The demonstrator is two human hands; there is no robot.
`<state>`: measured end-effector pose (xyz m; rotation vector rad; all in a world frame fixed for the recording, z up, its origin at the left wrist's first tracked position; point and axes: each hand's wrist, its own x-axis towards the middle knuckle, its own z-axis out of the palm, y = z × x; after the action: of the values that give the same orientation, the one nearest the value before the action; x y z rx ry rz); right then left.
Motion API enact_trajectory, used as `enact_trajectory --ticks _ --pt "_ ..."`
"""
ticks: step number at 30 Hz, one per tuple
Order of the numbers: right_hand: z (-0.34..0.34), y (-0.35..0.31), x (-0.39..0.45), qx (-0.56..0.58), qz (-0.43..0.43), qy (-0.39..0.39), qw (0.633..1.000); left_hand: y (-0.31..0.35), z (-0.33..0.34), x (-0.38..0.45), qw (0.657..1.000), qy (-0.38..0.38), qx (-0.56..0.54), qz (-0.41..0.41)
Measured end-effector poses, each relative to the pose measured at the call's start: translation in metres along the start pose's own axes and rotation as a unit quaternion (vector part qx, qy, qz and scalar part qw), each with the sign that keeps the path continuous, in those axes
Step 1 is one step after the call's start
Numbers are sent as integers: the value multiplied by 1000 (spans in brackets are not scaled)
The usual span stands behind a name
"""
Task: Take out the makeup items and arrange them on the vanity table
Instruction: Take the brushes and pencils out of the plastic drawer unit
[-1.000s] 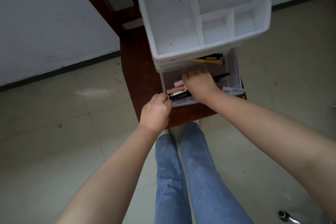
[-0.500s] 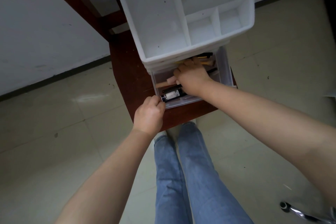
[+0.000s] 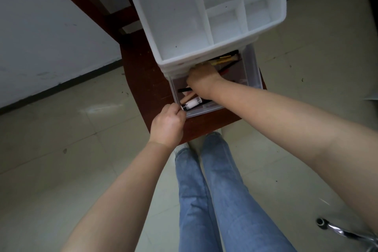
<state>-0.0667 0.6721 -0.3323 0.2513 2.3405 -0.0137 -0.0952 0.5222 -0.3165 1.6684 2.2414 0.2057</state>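
Observation:
A clear plastic drawer (image 3: pixel 253 67) is pulled out from under a white organizer (image 3: pixel 180 18) with empty compartments on top. The drawer holds several makeup items: a white tube with black print (image 3: pixel 192 104), a beige stick (image 3: pixel 187 97), black pencils (image 3: pixel 184 89) and yellow pencils (image 3: pixel 225 59) at the back. My left hand (image 3: pixel 168 124) is closed on the drawer's front left corner. My right hand (image 3: pixel 202 81) reaches into the drawer, its fingers curled over items near the organizer's edge; what they grip is hidden.
The organizer stands on a small dark red-brown table (image 3: pixel 141 80) against a white wall. My legs in blue jeans (image 3: pixel 212 190) are below it on a pale tiled floor. A chrome chair base with a castor (image 3: pixel 335 229) sits at lower right.
My right hand has slid deeper toward the drawer's back left, uncovering the white tube and beige stick at the front. My left hand stays at the drawer's corner. The view shifted.

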Motion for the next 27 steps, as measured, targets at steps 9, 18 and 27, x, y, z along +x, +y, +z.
enact_trajectory --ticks 9,18,27 --pt "3 3 -5 49 -32 74 995 -4 2 0 1000 11 -17 3" --pt "22 27 -60 196 -37 220 955 -4 2 -1 1000 9 -9 5" --pt "14 12 -64 228 -109 323 912 -2 4 -3 1000 19 -11 -3"
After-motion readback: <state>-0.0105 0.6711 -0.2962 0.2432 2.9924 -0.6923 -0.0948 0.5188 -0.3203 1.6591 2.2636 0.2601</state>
